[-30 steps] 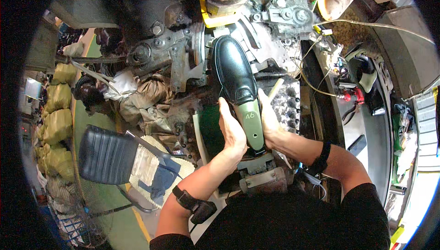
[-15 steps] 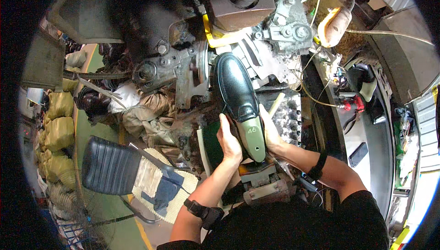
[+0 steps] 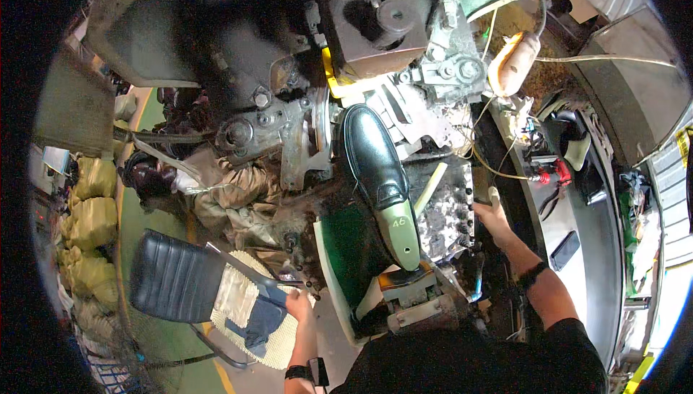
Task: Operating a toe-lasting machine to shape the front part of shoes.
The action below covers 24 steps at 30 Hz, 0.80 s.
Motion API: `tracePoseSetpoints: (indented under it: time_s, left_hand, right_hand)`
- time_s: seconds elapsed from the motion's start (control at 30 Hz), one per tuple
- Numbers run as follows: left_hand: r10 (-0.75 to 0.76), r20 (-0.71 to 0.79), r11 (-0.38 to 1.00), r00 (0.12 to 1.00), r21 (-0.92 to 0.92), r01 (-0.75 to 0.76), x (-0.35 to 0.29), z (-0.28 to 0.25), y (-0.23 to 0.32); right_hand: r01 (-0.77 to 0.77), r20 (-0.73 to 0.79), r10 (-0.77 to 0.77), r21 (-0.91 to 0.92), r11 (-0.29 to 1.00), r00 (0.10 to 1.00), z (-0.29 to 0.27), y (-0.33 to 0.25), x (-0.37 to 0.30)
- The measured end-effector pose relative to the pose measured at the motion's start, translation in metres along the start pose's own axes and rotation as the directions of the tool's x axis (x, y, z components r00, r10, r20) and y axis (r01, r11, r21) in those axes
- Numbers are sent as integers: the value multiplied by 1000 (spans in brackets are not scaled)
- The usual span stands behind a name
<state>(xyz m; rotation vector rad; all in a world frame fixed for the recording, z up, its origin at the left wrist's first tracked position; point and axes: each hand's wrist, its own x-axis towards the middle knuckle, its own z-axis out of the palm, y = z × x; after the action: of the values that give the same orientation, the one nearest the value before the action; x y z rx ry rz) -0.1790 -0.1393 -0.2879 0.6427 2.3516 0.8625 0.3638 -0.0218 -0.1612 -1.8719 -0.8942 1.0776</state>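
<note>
Seen from above, a person stands at a grimy shoe-making machine. At nine o'clock, far left, tan sacks [image 3: 90, 210] are piled along a green floor. At seven o'clock a black padded chair [image 3: 170, 275] stands, with a cream woven mat and a folded blue cloth [image 3: 261, 316] just beside its seat. The left hand [image 3: 297, 304] hangs at about six-thirty, near the blue cloth; its fingers look loosely curled and hold nothing that can be seen. A dark band circles that wrist.

At the centre a black leather shoe [image 3: 374, 156] sits mounted on a green last [image 3: 406, 229], toe pointing to twelve o'clock and heel toward six, resting on the machine's support with neither hand touching it. Heavy grey metal machine parts [image 3: 375, 19] crowd twelve o'clock, above the toe.

The right hand [image 3: 493, 215] lies at three o'clock of the shoe, well apart from it, resting on the edge of a studded metal block [image 3: 449, 206]; whether its fingers grip anything cannot be told. Further right, a dark desk [image 3: 577, 250] carries wires, red clips and a black phone-like slab.
</note>
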Motion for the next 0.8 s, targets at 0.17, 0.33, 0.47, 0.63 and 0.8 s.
tracePoseSetpoints:
  time_s: [0.17,0.33,0.47,0.63,0.8]
  left_hand:
    - [-74,207,960,975,-251,126,-20,40,-30]
    - [158,98,984,983,68,-165,-34,0,38]
    - [909,27,417,416,-51,-907,-105,-18,143]
    - [598,713,784,365,-615,-84,-140,68,103]
    - [303,907,776,292,-413,478,-165,78,101]
  right_hand:
    - [-210,144,184,189,959,972,39,19,19]
    - [-137,54,126,346,928,991,-20,12,1]
    - [-205,-27,232,379,903,972,-60,36,-9]
    - [-226,14,245,446,866,969,-56,60,-13]
    - [-184,-28,218,441,879,976,-53,48,-32]
